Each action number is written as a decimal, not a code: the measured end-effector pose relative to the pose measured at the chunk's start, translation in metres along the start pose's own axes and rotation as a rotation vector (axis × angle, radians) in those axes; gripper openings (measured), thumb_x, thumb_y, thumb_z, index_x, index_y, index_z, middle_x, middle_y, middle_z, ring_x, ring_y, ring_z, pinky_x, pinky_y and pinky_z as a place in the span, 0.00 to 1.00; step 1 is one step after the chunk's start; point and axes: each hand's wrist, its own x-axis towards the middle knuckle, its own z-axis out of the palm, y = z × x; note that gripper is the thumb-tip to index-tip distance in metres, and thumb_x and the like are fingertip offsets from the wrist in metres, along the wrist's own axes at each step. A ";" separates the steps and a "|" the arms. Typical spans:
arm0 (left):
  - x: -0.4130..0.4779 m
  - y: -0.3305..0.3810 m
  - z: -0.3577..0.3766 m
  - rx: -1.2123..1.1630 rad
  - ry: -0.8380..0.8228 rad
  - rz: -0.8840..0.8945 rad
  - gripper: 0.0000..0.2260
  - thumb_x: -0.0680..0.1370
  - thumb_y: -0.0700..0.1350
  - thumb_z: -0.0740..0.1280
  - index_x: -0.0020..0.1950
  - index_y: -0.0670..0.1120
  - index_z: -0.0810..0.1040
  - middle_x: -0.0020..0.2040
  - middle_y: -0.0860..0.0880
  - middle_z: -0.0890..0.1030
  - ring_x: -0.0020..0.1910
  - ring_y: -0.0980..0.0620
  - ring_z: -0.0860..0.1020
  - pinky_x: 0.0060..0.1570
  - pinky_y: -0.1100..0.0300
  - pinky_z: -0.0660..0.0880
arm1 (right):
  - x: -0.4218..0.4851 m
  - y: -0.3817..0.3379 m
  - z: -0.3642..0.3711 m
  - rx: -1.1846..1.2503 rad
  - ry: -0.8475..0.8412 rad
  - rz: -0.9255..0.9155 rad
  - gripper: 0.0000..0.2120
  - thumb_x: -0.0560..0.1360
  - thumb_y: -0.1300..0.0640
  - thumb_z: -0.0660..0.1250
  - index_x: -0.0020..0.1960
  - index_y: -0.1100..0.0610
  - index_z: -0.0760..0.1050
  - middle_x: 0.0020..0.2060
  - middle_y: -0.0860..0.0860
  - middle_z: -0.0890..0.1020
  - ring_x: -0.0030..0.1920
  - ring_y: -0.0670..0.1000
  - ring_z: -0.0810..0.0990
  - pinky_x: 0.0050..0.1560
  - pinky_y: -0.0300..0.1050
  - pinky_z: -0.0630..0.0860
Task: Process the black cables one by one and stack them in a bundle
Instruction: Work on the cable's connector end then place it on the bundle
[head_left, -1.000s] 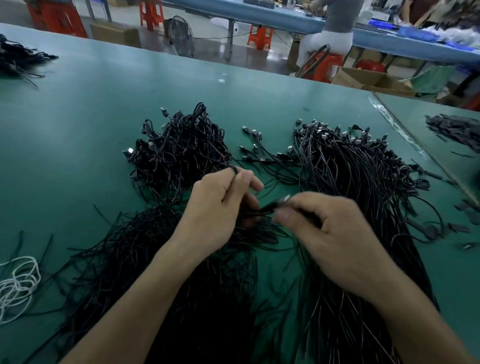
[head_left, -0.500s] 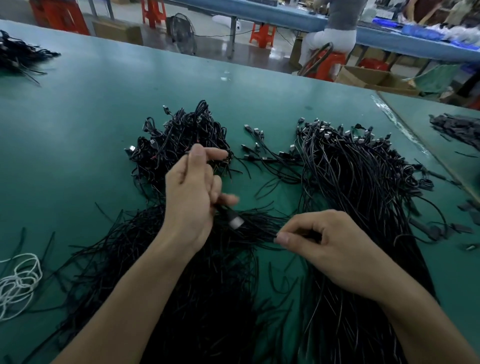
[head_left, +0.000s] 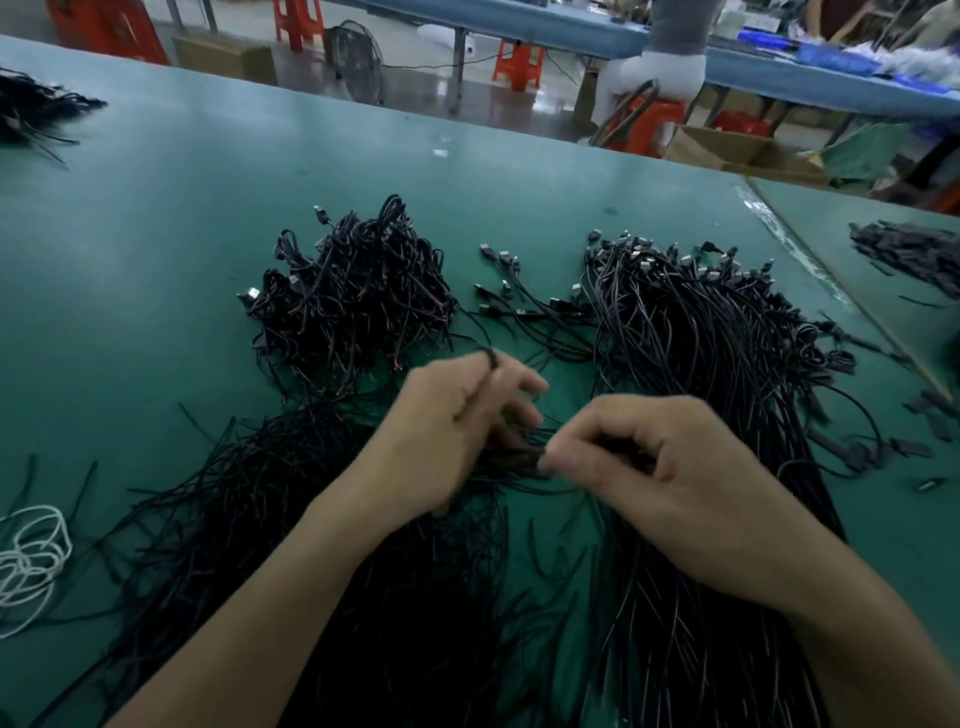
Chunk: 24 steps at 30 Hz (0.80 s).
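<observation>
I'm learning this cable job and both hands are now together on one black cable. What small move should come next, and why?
Probably carry the cable pinched between the left hand and right hand up onto the tangled heap just beyond the left hand. That heap looks like the finished stack, while the long straight cables on the right seem still unprocessed. Motion blur hides the exact grip.

Green tabletop. White cord loops at left edge. Orange stools and cardboard box beyond far edge, upper frame. Seated person at blue table.
</observation>
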 end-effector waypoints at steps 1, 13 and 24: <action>-0.002 0.003 0.003 0.058 -0.077 -0.019 0.15 0.84 0.51 0.57 0.46 0.50 0.80 0.33 0.51 0.83 0.26 0.58 0.78 0.29 0.65 0.72 | 0.002 0.000 -0.003 0.006 0.057 -0.010 0.08 0.75 0.45 0.68 0.43 0.48 0.82 0.33 0.44 0.81 0.30 0.45 0.77 0.29 0.39 0.72; -0.004 0.033 0.000 -0.864 -0.095 -0.080 0.19 0.79 0.56 0.60 0.37 0.48 0.82 0.28 0.54 0.74 0.23 0.59 0.70 0.23 0.68 0.69 | 0.007 0.020 0.037 0.196 0.088 0.207 0.16 0.75 0.39 0.59 0.46 0.45 0.82 0.25 0.44 0.71 0.27 0.49 0.67 0.28 0.47 0.63; -0.006 0.019 0.010 0.068 -0.078 -0.035 0.18 0.84 0.49 0.60 0.36 0.51 0.79 0.29 0.53 0.81 0.27 0.58 0.79 0.29 0.68 0.73 | 0.005 -0.003 0.007 -0.110 0.105 0.008 0.06 0.73 0.47 0.71 0.40 0.48 0.83 0.35 0.41 0.79 0.37 0.43 0.78 0.37 0.33 0.71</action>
